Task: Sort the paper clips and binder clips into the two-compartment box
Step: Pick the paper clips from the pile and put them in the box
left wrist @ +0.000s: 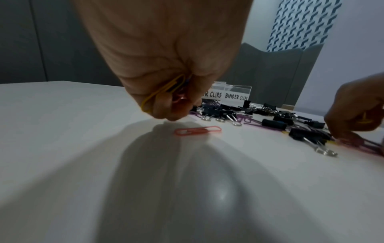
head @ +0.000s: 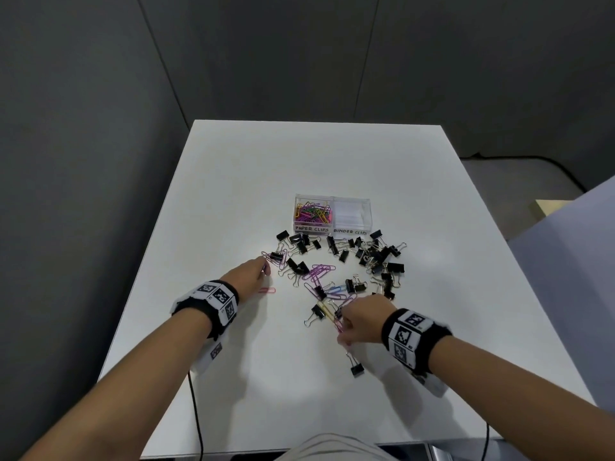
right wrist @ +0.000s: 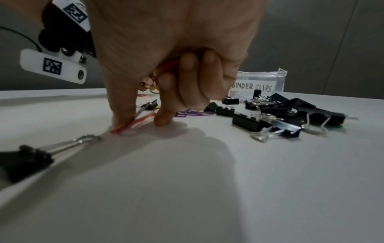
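A clear two-compartment box (head: 332, 212) stands mid-table; its left half, labelled PAPER CLIPS, holds several coloured paper clips, and the right half, labelled BINDER CLIPS (left wrist: 235, 96), looks empty. Black binder clips (head: 376, 254) and purple paper clips (head: 319, 272) lie scattered in front of it. My left hand (head: 256, 269) holds several paper clips in its curled fingers, a yellow paper clip (left wrist: 160, 92) among them, above a pink paper clip (left wrist: 197, 130) on the table. My right hand (head: 352, 322) pinches pink paper clips (right wrist: 133, 125) against the table, with more clips tucked in its palm.
The white table (head: 299, 377) ends close behind the box and to both sides. One lone binder clip (head: 356, 366) lies near my right wrist. Grey partition walls surround the table; a cable (head: 196, 414) hangs at the front edge.
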Action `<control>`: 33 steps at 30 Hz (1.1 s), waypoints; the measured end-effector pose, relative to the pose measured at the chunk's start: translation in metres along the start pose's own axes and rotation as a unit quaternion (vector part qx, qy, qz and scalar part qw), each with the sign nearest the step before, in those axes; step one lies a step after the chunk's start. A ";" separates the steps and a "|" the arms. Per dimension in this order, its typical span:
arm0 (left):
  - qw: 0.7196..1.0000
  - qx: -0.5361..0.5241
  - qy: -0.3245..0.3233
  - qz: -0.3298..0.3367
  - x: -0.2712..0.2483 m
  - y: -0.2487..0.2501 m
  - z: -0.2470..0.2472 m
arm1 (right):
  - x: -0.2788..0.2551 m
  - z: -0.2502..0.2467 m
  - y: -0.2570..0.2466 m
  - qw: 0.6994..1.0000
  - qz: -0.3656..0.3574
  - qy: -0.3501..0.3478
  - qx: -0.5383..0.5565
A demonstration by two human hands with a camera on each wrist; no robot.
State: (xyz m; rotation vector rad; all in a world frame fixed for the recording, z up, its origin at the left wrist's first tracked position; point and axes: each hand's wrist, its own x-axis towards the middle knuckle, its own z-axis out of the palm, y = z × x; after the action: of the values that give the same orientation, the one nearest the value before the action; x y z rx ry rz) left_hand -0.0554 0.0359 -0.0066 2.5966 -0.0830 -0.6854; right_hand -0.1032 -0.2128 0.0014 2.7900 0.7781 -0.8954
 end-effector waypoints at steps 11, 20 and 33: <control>0.989 0.143 -0.024 0.023 -0.003 -0.006 0.011 | 0.014 -0.007 0.005 0.998 0.037 0.041 0.029; 0.993 0.097 0.006 0.063 0.011 0.012 0.000 | 0.038 -0.048 0.028 0.987 0.050 0.091 0.126; 0.983 0.097 0.051 0.145 0.063 0.046 -0.072 | 0.128 -0.155 0.040 0.984 0.077 0.141 0.076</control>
State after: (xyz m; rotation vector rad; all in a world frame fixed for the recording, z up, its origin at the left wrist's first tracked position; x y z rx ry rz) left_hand 0.0367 0.0136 0.0407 2.7200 -0.5073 -0.4569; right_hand 0.0859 -0.1522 0.0533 3.1040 0.5356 -0.5627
